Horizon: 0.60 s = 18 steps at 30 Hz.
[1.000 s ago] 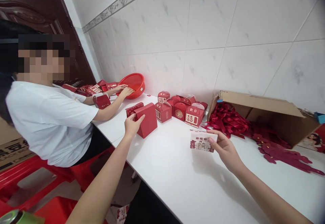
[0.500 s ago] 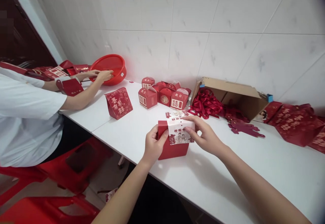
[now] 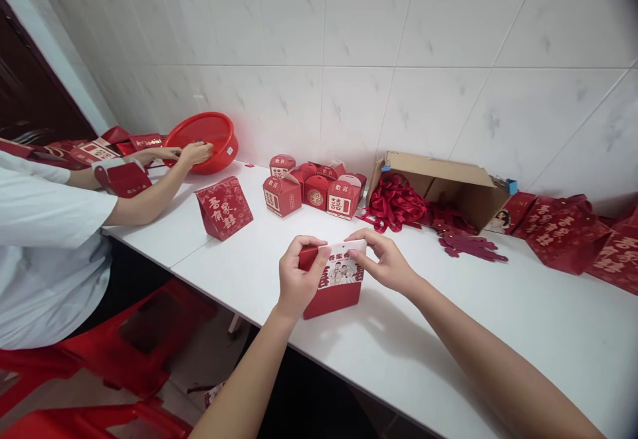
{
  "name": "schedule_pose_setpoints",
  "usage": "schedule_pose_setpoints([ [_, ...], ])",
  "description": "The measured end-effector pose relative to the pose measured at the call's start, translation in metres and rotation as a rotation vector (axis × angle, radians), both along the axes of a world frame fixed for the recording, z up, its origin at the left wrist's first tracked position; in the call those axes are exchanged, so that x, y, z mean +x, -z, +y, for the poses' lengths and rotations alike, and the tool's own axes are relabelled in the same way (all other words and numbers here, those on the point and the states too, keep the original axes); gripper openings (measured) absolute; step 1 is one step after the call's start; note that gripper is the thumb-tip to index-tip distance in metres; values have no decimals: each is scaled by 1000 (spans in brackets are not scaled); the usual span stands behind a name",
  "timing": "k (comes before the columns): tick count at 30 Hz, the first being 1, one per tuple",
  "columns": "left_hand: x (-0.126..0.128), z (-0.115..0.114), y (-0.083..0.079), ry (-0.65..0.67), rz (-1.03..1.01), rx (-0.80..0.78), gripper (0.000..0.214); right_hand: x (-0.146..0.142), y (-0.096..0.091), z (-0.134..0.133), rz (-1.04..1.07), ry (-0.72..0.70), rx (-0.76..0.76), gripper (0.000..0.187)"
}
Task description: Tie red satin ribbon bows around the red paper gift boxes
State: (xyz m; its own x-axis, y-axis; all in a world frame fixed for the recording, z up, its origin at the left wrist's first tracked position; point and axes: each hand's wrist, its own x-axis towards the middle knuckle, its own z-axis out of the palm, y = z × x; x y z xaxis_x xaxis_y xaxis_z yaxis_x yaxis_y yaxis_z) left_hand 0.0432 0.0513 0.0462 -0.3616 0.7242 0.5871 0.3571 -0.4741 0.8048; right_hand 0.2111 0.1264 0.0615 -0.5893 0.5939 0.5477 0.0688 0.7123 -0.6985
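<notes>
A red paper box (image 3: 333, 299) stands on the white table (image 3: 498, 339) right in front of me. My left hand (image 3: 296, 279) grips its upper left corner with curled fingers. My right hand (image 3: 386, 263) pinches a small white card with red characters and a picture (image 3: 341, 267), and holds it against the top front of the box. The card covers the box's upper edge.
Another red box with gold characters (image 3: 222, 207) stands to the left. Several small red gift boxes (image 3: 313, 188) sit by the tiled wall. A cardboard carton (image 3: 451, 185) lies on its side and spills red ribbons (image 3: 399, 202). A person in white reaches into a red basin (image 3: 201, 140). Red bags (image 3: 573, 230) lie at right.
The card has moved down into the box's top, and both hands sit lower on it. One second ago my left hand held the box far left and my right hand held the card apart.
</notes>
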Motion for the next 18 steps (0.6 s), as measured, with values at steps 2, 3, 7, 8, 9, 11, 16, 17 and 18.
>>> schedule_pose_setpoints([
  [2, 3, 0, 1, -33, -38, -20, 14, -4, 4, -2, 54, 9, -58, 22],
  [3, 3, 1, 1, -45, -35, -23, 15, -6, 6, -3, 81, 13, -77, 22],
  [7, 3, 2, 4, -83, 27, 35, 13, -16, 8, -10, 183, 26, -138, 20],
  [8, 2, 2, 3, -101, 50, 70, 12, -18, 7, -11, 205, 33, -165, 21],
  [9, 2, 2, 3, -122, 74, 108, 10, -21, 7, -13, 221, 39, -197, 21],
  [11, 0, 3, 2, -152, 101, 167, 7, -26, 7, -15, 257, 45, -266, 22],
  [16, -3, 0, 2, -34, 16, 142, 10, -33, 7, -15, 343, 40, -356, 21],
  [17, -3, -1, 3, -11, 10, 133, 9, -33, 7, -15, 339, 35, -371, 22],
  [18, -3, -1, 3, 6, 7, 129, 9, -34, 6, -14, 334, 26, -389, 23],
])
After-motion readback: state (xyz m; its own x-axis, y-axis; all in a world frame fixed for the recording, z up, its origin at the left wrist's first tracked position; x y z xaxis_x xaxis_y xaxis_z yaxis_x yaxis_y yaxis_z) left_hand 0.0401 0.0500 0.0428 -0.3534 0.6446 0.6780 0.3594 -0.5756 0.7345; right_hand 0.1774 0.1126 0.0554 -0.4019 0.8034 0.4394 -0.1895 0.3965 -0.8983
